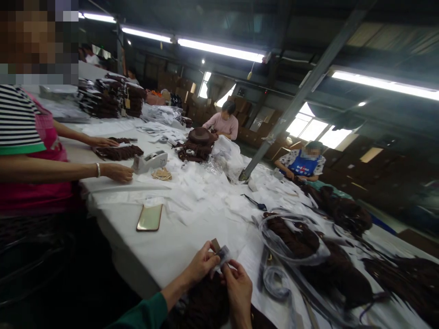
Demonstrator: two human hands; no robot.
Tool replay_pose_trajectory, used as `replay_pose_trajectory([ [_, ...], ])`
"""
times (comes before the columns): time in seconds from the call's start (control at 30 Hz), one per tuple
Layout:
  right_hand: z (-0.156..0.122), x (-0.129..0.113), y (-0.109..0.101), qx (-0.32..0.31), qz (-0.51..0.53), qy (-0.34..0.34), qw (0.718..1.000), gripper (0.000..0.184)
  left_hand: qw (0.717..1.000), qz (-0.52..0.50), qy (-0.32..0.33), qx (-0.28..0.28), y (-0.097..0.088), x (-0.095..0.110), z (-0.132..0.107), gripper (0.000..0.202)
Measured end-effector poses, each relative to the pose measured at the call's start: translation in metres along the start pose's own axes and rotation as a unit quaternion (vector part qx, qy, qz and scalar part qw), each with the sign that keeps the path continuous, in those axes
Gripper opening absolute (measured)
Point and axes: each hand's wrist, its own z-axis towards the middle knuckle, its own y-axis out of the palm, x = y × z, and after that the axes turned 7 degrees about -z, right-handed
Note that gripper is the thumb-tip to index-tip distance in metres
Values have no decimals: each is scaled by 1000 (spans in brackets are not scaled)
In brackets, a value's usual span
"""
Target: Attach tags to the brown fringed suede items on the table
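Label [224, 253] between left hand [202, 262] and right hand [238, 284]: markings unreadable.

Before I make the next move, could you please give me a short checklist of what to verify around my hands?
1. Left hand has hold of the small tag: ok, pinched between thumb and finger.
2. Right hand grips the tag too: cannot tell; its fingertips are at the tag's lower end.
3. Print on the tag is readable: not ok, too small and blurred here.
4. Phone is out of the way: ok, lying on the table apart from both hands.
5. Co-worker's nearer hand is clear of yours: ok, it is beside the tape dispenser.
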Motion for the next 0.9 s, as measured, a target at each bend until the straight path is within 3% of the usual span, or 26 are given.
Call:
replay_pose_trajectory([
  [0.23, -12, -5, -1, 21, -18, -56, 998, 55, 999, -14, -10, -29, -2, 7, 0, 50],
  [0.33, -11, -3, -4, 41, -72, -107, 991, 46, 999, -21, -11, -31, -2, 7, 1, 49],
  [0.43, -7, 2, -13, -17, -135, -193, 972, 35, 999, -24, -11, -23, -3, 6, 3, 43],
  [0.5, -4, 4, -21, -77, -155, -251, 952, 36, 999, -22, -14, -20, -3, 4, 4, 41],
  [0.57, -3, 4, -29, -97, -182, -294, 933, 35, 999, -19, -19, -23, -4, 4, 5, 40],
  [0.67, 0, -6, -37, -76, -260, -353, 896, 25, 999, -7, -30, -36, -4, 4, 6, 40],
  [0.8, 9, -29, -41, -32, -375, -432, 819, 26, 997, 25, -45, -62, -2, 10, 8, 31],
  [0.9, 20, -45, -43, -69, -419, -461, 780, 25, 994, 55, -52, -85, 4, 15, 12, 19],
])
